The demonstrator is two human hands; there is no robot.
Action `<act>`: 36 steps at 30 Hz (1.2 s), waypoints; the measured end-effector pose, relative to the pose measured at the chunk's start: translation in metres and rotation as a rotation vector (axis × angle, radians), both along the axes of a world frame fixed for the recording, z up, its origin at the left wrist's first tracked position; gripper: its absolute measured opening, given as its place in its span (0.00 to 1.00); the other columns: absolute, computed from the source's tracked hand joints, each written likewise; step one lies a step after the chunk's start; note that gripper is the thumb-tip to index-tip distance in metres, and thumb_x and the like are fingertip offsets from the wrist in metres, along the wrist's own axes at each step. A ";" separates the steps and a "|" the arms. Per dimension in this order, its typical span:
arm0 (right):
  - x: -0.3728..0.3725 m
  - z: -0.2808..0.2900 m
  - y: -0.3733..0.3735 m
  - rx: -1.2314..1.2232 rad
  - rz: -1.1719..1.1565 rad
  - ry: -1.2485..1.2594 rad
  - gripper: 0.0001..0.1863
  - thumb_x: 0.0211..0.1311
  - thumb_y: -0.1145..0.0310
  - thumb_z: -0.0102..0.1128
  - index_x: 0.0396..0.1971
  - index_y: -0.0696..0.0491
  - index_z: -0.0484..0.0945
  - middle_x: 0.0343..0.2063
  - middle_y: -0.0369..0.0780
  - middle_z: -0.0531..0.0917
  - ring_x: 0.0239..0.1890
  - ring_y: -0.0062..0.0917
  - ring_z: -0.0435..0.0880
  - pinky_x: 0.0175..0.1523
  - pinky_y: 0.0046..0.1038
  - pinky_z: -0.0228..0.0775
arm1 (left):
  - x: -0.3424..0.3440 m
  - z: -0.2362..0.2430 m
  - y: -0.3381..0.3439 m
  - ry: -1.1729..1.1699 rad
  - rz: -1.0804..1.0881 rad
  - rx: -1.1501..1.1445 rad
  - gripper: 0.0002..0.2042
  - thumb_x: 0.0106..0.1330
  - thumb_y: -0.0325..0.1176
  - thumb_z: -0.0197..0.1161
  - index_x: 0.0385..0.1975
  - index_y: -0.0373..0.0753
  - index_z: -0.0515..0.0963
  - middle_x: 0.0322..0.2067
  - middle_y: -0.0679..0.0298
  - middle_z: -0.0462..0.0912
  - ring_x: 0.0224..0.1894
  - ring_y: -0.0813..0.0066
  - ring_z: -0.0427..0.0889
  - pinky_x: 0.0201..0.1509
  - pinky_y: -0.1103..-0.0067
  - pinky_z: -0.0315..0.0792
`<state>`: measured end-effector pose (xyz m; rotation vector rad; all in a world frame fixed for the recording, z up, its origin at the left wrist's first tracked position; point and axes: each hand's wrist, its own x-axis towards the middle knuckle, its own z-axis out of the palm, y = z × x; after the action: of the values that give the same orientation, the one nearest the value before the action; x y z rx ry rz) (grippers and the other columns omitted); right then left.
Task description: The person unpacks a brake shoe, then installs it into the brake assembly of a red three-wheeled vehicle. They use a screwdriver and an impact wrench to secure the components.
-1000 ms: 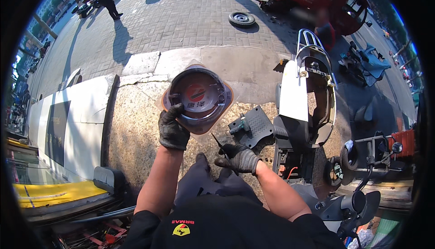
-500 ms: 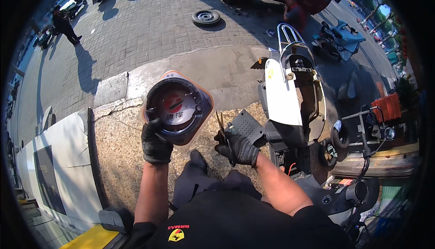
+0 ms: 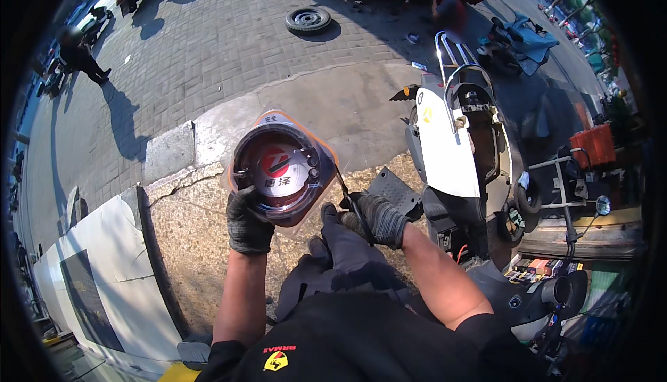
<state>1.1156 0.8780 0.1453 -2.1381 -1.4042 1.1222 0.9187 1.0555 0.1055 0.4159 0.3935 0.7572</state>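
My left hand (image 3: 250,225), in a dark grey glove, grips the lower left edge of a clear blister pack (image 3: 321,154). The pack has a card with an orange border and a red round mark. Inside it sits a thick dark ring (image 3: 244,147) with small metal fittings. My gloved right hand (image 3: 379,218) is closed round a slim, dark tool (image 3: 346,191), like scissors or pliers. The tool's tip reaches up to the pack's right edge; whether it cuts in, I cannot tell.
A partly stripped scooter (image 3: 445,139) with a white panel stands to the right, a grey perforated plate (image 3: 392,191) beside it. A wheel (image 3: 308,20) lies on the paving ahead. Two people (image 3: 448,10) (image 3: 80,55) are farther off. White panels (image 3: 118,243) border the left.
The blister pack has moved slightly right and up. My right hand has shifted right, and the tool's tips, spread before, now look closer together at the pack's edge.
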 end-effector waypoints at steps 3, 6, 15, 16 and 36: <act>0.001 -0.012 0.023 0.077 0.006 0.080 0.23 0.61 0.52 0.58 0.43 0.59 0.77 0.30 0.51 0.83 0.36 0.42 0.83 0.44 0.39 0.73 | 0.008 -0.003 0.015 0.053 0.084 -0.068 0.22 0.59 0.29 0.57 0.56 0.35 0.70 0.50 0.57 0.79 0.52 0.65 0.78 0.58 0.70 0.72; 0.007 -0.027 0.055 0.151 -0.111 0.345 0.20 0.61 0.56 0.60 0.42 0.58 0.77 0.30 0.49 0.82 0.33 0.37 0.82 0.43 0.35 0.72 | 0.024 0.001 0.035 -0.002 0.087 0.036 0.23 0.58 0.29 0.58 0.56 0.36 0.70 0.50 0.57 0.79 0.52 0.65 0.78 0.59 0.70 0.72; 0.072 -0.036 0.124 0.325 -0.199 0.506 0.15 0.62 0.59 0.61 0.39 0.56 0.77 0.30 0.36 0.80 0.33 0.21 0.76 0.42 0.28 0.70 | 0.076 0.011 0.122 0.022 0.095 0.123 0.29 0.60 0.26 0.57 0.63 0.36 0.62 0.59 0.55 0.71 0.60 0.62 0.71 0.67 0.66 0.64; 0.076 -0.036 0.133 0.374 -0.257 0.654 0.16 0.63 0.59 0.60 0.42 0.56 0.76 0.31 0.37 0.80 0.35 0.20 0.77 0.43 0.27 0.71 | 0.082 0.010 0.131 0.032 0.109 0.078 0.28 0.60 0.26 0.57 0.63 0.36 0.63 0.59 0.56 0.72 0.60 0.62 0.72 0.67 0.66 0.64; 0.134 0.084 0.335 0.597 -0.070 0.475 0.16 0.47 0.64 0.67 0.34 0.58 0.81 0.28 0.35 0.81 0.33 0.18 0.77 0.42 0.23 0.69 | 0.096 0.039 0.299 0.218 -0.316 0.558 0.47 0.45 0.31 0.78 0.67 0.38 0.56 0.53 0.52 0.74 0.57 0.62 0.73 0.59 0.69 0.70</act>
<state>1.2498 1.2127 0.2289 -1.3827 -1.2255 0.9430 1.0147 1.3550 0.1440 1.0660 0.3043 0.5038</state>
